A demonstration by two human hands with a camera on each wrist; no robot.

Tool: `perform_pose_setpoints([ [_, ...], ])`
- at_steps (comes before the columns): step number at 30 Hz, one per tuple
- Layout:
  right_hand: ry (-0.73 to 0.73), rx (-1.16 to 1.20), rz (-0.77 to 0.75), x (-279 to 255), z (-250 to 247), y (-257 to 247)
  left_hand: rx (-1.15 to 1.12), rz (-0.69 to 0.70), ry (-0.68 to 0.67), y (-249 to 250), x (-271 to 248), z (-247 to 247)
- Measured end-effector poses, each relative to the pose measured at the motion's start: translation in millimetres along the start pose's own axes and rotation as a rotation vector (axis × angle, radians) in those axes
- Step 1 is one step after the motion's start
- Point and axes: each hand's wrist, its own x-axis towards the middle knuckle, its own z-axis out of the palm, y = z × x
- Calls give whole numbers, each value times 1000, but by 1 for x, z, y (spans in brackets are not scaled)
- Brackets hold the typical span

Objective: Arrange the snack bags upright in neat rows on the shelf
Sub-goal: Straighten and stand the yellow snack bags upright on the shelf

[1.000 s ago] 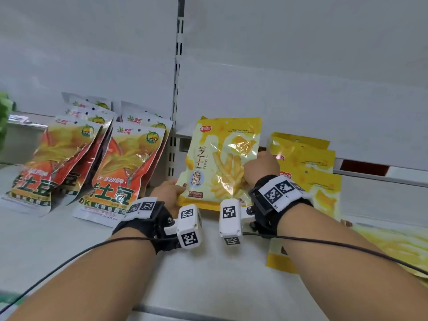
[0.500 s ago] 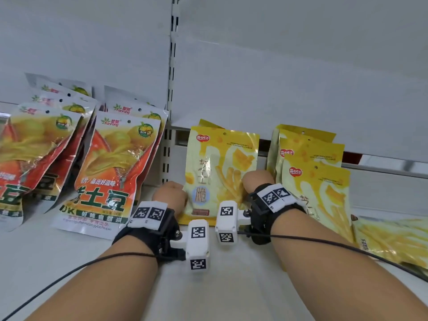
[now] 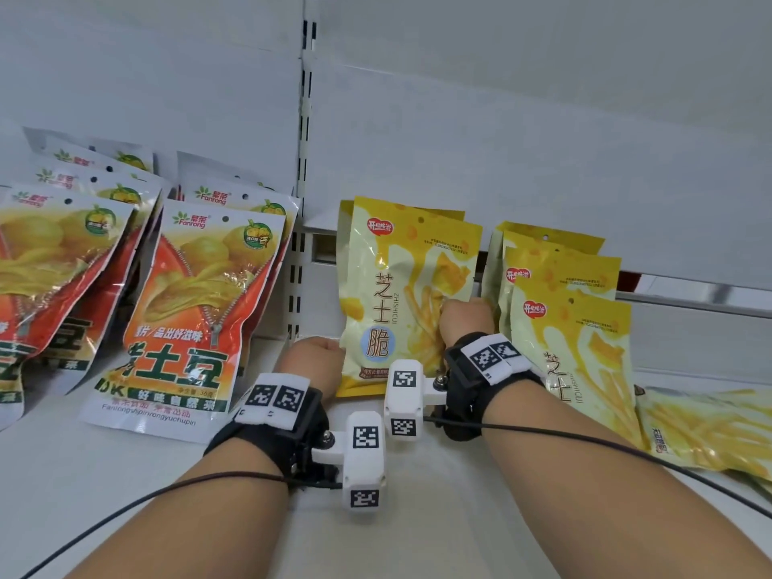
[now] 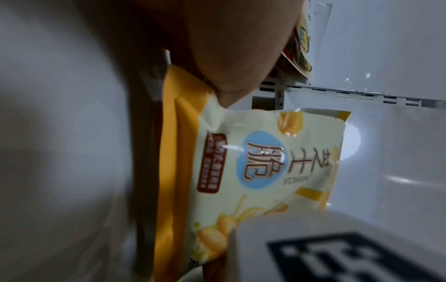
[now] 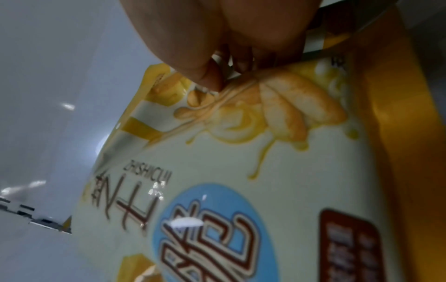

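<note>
A yellow cheese-stick bag (image 3: 401, 286) stands upright against the shelf's back wall, with a second yellow bag just behind it. My left hand (image 3: 317, 357) pinches its lower left corner (image 4: 212, 106). My right hand (image 3: 463, 315) grips its right edge at mid height, fingers pinching the foil (image 5: 212, 80). The bag's bottom sits on the white shelf (image 3: 417, 461). To its right stands a row of three more yellow bags (image 3: 572, 328). Left of the upright post stand two rows of orange potato-chip bags (image 3: 200, 311).
Another yellow bag (image 3: 706, 432) lies flat on the shelf at the far right. A slotted metal upright (image 3: 303, 227) separates the orange rows from the yellow ones. A cable runs from each wrist over the shelf front.
The yellow bag has been set down further back and straighter, against the bag behind it. Both hands moved forward with it and still hold it. The head view has shifted closer and lower.
</note>
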Motion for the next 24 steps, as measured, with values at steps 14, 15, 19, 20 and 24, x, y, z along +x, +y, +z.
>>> perform_pose_setpoints([
  [14, -107, -180, 41, -16, 0, -3, 211, 104, -62, 3, -1, 3],
  [15, -88, -94, 83, -17, 0, -5, 213, 101, -40, 2, 1, 2],
  [19, -82, -38, 124, -24, -7, -11, 150, 67, -1, 7, -3, -2],
  [20, -112, -35, 97, -27, -11, -12, 112, 81, 25, 9, -5, -3],
  [24, -128, 15, -75, -38, -29, -19, -5, 245, 197, 21, -18, -4],
])
